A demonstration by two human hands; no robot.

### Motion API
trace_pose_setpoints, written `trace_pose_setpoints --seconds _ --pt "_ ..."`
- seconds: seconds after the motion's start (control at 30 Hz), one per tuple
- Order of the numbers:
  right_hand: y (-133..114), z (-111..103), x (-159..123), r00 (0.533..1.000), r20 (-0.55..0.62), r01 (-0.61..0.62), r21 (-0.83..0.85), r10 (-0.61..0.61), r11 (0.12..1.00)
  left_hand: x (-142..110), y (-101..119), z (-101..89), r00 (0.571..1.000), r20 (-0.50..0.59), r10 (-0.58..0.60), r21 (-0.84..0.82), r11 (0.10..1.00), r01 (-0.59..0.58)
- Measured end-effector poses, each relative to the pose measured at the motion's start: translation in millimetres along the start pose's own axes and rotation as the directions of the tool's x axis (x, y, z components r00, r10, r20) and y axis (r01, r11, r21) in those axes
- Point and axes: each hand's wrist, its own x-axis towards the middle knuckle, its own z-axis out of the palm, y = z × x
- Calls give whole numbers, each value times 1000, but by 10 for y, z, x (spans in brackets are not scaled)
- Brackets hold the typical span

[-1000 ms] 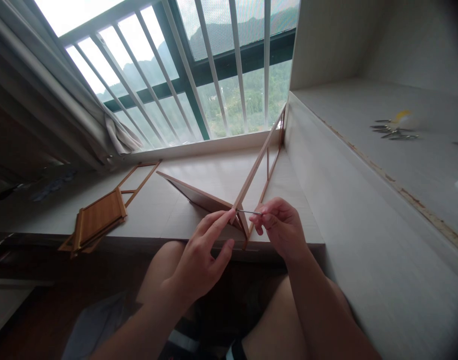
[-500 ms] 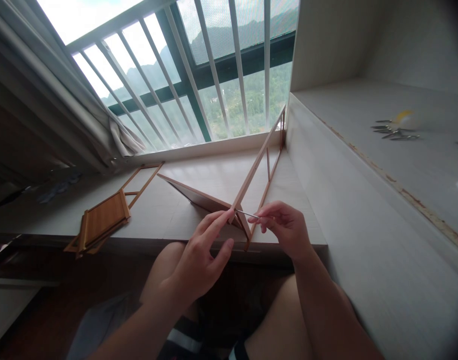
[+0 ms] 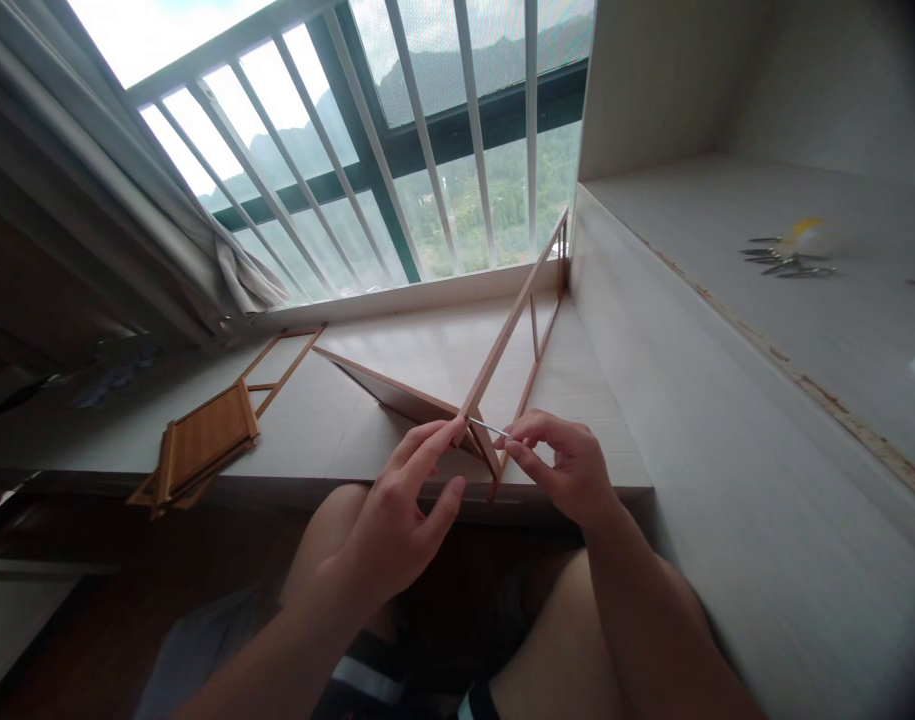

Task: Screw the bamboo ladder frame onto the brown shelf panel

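A brown wooden folding frame [image 3: 508, 340] stands on the pale ledge, joined near its front end to a tilted wooden panel [image 3: 397, 385]. My left hand [image 3: 404, 500] is open, thumb apart, with its forefinger tip touching the frame's front end beside the joint. Between the thumb and fingers of my right hand [image 3: 566, 462] is a thin metal rod [image 3: 490, 427]. The rod's far tip meets the frame at the joint, close to my left fingertip. Its near end is hidden in my right fingers, so its exact kind cannot be told.
Another wooden folding piece [image 3: 209, 440] lies at the left, overhanging the ledge's front edge [image 3: 307, 478]. Several metal pieces [image 3: 787, 262] and a yellow item [image 3: 808, 228] rest on the raised shelf [image 3: 697, 215] at right. A barred window [image 3: 442, 150] and a curtain [image 3: 127, 180] are behind.
My right fingers have shifted slightly on the metal rod, the forefinger now more curled and the hand a little to the left. The left hand and frame stay put.
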Motion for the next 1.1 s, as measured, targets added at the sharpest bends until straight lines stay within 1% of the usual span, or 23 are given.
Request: trace_pose_setpoints --seconds 0.13,0.27,0.33,0.5,0.6,0.77,0.83,0.93,1.0,1.07,1.1 --pt "12 10 -9 996 -58 -65 -43 62 997 8 2 -3 1000 5 12 11 1000 -12" --pt "21 21 -26 980 -110 -164 29 166 986 7 32 -7 999 23 23 25 999 -24" --pt "12 12 -29 976 -91 -194 57 199 979 7 51 -10 999 24 26 35 999 -27" --pt "-31 -43 -7 965 5 -263 56 263 963 15 78 -15 999 20 31 31 999 -32" --pt "-48 -44 9 941 77 -338 165 329 927 21 72 -13 999 22 37 25 999 -37" --pt "-46 26 12 911 124 -413 300 394 860 18 45 -7 999 43 18 4 1000 -18" --pt "-47 53 8 913 123 -408 329 390 852 12 30 -4 999 48 11 -2 1000 -11" --pt "-55 65 -1 934 34 -348 317 356 882 -3 10 -3 999 52 8 -16 1000 -7" --pt "-55 50 -4 948 -39 -298 245 316 923 -14 -1 -3 999 53 8 -22 1000 -7" --pt "-48 23 -2 967 -88 -230 109 240 967 -28 -17 -1 999 51 13 -23 1000 -11" --pt "-42 8 1 978 -102 -181 24 182 983 -39 -30 0 999 50 16 -24 1000 -15"
